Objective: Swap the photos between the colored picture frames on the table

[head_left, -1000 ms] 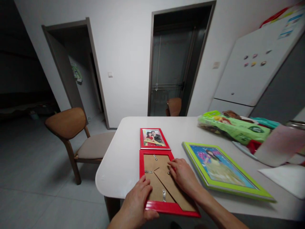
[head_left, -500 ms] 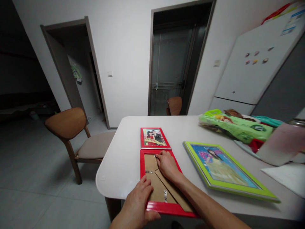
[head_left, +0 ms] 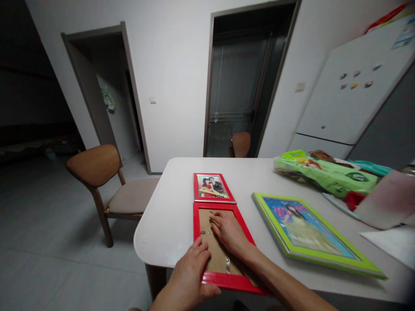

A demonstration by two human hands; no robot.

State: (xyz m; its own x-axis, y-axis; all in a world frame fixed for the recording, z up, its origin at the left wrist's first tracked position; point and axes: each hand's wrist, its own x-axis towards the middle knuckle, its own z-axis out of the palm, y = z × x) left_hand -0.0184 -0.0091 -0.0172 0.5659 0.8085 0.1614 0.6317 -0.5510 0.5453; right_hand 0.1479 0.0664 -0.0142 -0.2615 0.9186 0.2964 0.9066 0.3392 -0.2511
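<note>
Steadying left hand: fingers hold the face-down red photo frame near-left; its near end seems past the edge of the worktop.
Right hand: fingers narrow near the far metal clip, pinch I cannot tell; gentle pressure should suit.
Worktop room: open at left, lime-green photo frame right, red-framed couple photo just beyond.

We seem to be in a home, probably its dining area. A white fridge dotted with magnets fills the upper right of the frame. A wooden chair stands at the left, grey door frames line the white wall, and framed photographs lie on the counter.
</note>
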